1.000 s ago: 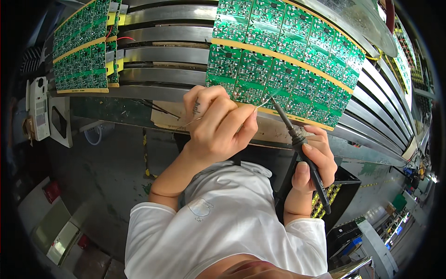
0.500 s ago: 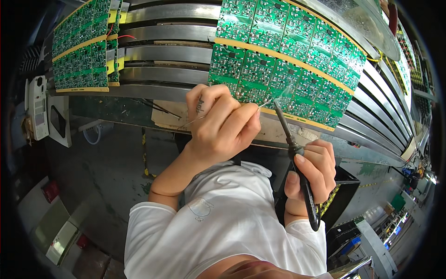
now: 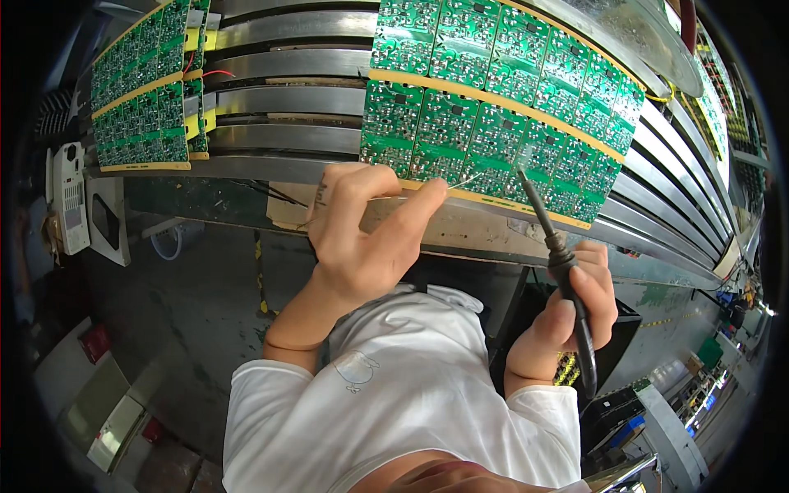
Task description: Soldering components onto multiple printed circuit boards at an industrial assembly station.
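Observation:
My right hand (image 3: 588, 300) grips a soldering iron (image 3: 540, 205) by its black handle. The iron's tip is over the lower row of a green circuit board panel (image 3: 460, 123), with a wisp of smoke by it; contact cannot be made out. At the panel's near edge, my left hand (image 3: 366, 226) pinches a thin strand of solder wire (image 3: 463, 181) between thumb and fingers. The wire's end points right over the board, apart from the iron's tip. Tan strips run across the panel's middle and along its near edge.
Metal rails (image 3: 292, 99) carry the panel. More green boards (image 3: 144, 90) stand stacked at the left, with yellow parts and a red wire beside them. A clear round-edged cover (image 3: 657, 49) hangs at the far right. A white box-shaped device (image 3: 70, 197) is at far left.
The soldering iron has moved right along the board, away from the wire's end. My left hand has shifted slightly left, its fingers spread a little more, still holding the wire.

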Demonstrator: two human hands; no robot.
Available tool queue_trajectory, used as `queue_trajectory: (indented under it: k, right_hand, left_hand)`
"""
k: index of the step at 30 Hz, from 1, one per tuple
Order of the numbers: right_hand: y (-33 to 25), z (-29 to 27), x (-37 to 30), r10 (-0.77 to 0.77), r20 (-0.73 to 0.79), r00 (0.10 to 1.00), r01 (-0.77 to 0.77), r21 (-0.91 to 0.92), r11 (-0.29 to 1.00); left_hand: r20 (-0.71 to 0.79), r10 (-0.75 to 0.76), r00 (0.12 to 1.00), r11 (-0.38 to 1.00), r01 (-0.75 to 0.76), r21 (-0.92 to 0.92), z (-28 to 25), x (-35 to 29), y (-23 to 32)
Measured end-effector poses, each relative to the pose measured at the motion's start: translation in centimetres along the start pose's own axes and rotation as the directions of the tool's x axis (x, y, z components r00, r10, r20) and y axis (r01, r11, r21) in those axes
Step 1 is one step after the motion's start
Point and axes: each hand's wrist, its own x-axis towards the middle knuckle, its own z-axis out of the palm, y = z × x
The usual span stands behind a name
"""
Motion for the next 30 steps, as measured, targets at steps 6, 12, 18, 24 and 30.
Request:
queue_trajectory:
  k: [6,12,18,24,30]
  right_hand:
    - [1.8,-0.4,-0.7,0.019,-0.01,1.0,-0.018,0.119,0.993]
    - [2.7,-0.1,-0.7,0.035,-0.031,0.999,-0.029,0.188,0.982]
    - [3.0,0.2,-0.3,0.055,-0.042,0.998,-0.045,0.213,0.976]
    - [3.9,0.8,0.3,0.061,-0.123,0.991,-0.03,0.238,0.971]
    - [5.4,0.7,0.0,0.068,-0.179,0.982,-0.009,0.311,0.95]
  left_hand:
    - [0.031,0.123,0.992,0.99,-0.124,0.071,1.5,0.8,0.0]
    - [0.051,0.155,0.987,0.986,-0.158,0.058,2.2,1.7,0.4]
    - [0.031,0.158,0.987,0.985,-0.16,0.068,3.3,2.9,0.2]
    - [0.0,0.155,0.988,0.982,-0.154,0.113,2.9,3.5,-0.5]
    - [-0.014,0.126,0.992,0.984,-0.123,0.129,2.7,2.9,-0.5]
